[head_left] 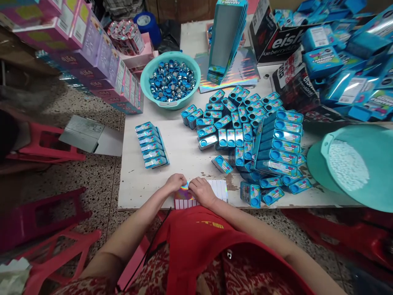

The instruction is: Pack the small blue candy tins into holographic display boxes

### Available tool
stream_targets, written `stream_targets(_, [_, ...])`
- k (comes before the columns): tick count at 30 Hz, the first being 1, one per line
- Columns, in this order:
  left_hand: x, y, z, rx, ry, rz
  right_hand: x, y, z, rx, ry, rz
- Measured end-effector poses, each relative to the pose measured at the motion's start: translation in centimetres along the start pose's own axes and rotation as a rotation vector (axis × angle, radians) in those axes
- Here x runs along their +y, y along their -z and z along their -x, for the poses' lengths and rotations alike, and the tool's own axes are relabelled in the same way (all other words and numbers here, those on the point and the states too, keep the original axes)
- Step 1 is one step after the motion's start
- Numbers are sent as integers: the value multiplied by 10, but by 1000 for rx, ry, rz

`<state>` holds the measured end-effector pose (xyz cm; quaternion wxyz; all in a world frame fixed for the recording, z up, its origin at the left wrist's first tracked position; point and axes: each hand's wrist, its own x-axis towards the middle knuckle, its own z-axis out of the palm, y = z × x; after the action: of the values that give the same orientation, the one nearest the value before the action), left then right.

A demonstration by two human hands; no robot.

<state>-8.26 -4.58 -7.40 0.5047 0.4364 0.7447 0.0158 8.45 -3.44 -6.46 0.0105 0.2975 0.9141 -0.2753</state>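
Note:
At the table's front edge lies a shiny holographic sheet [220,189] with pale strips. My left hand [176,182] is closed at its left part, fingers pressed together; whatever sits between the fingertips is too small to make out. Over the middle of the sheet rests my right hand [202,191], fingers bent and together on the sheet; what they grip is hidden. Ahead and left stands a row of small blue boxes [152,145]. A single blue box [222,164] lies ahead of my right hand, near many more blue boxes [226,138].
A turquoise basin [170,105] of blue and silver caps stands at the back left. Tall stacked blue trays [225,41] stand behind. At right are a stack of blue boxes [278,145], cartons of blue packs [325,61] and a large basin [324,164] with white pieces.

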Motion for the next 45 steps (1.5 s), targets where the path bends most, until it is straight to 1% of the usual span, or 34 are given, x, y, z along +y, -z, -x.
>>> stream_targets(2, [3,2,1,19,-2,-35,-1,3,3,36,-80,-103])
stream_targets(4, [7,3,7,92,-38,-56,-2,9,8,130,-181,-284])
stream_targets(6, [14,4,18,162,-180,35,-3,19,14,263,-286,-517])
stream_targets(7, [19,3,25,151,-278,137,-4,26,18,331,-332,-636])
stream_targets(8, [25,2,31,101,-373,257,-6,34,21,392,-371,-745])
stream_targets(9, [33,1,38,13,-440,372,-6,42,25,451,-409,-834])
stream_targets(10, [41,0,43,-93,-460,461,-7,51,28,510,-448,-902])
stream_targets(11, [51,-1,46,-186,-445,518,-7,60,32,568,-488,-949])
stream_targets(12, [62,-1,48,-252,-414,545,-6,69,35,629,-526,-982])
stream_targets(14, [89,2,49,-323,-374,548,-2,86,42,768,-587,-1034])
stream_targets(15, [104,4,48,-339,-380,544,2,93,46,842,-603,-1058])
stream_targets(18, [150,16,45,-344,-469,510,15,112,58,1020,-627,-1132])
stream_targets(20, [176,24,43,-327,-544,459,22,122,65,1087,-652,-1201])
stream_targets(21, [185,27,43,-313,-591,419,25,126,67,1115,-663,-1237])
stream_targets(23, [197,30,42,-259,-703,318,28,134,71,1168,-677,-1309])
stream_targets(24, [199,30,42,-205,-771,265,28,138,72,1197,-685,-1348])
stream_targets(26, [198,28,42,-46,-933,174,28,144,73,1245,-704,-1451])
stream_targets(28, [192,22,42,121,-1081,132,28,149,74,1275,-710,-1560])
stream_targets(29, [189,20,43,187,-1120,144,29,151,74,1283,-704,-1597])
stream_targets(30, [185,17,43,233,-1120,177,29,152,74,1290,-698,-1619])
stream_targets(31, [182,15,44,255,-1080,234,30,153,74,1296,-694,-1627])
stream_targets(32, [180,14,45,254,-1008,312,30,154,74,1303,-692,-1626])
stream_targets(33, [178,13,46,226,-915,405,30,153,74,1307,-692,-1621])
stream_targets(34, [177,13,47,174,-816,499,30,153,74,1304,-692,-1619])
stream_targets(36, [177,13,48,23,-637,652,29,151,72,1280,-688,-1627])
stream_targets(38, [179,12,48,-127,-503,727,28,148,70,1247,-693,-1635])
stream_targets(39, [182,11,48,-179,-456,739,28,146,70,1241,-708,-1618])
stream_targets(40, [185,9,48,-208,-425,745,28,144,69,1244,-727,-1577])
stream_targets(41, [188,7,48,-212,-412,746,29,143,69,1257,-748,-1507])
stream_targets(43, [198,3,46,-163,-439,726,33,141,71,1303,-776,-1318])
stream_targets(45, [212,-1,43,-106,-501,677,41,144,75,1349,-779,-1166])
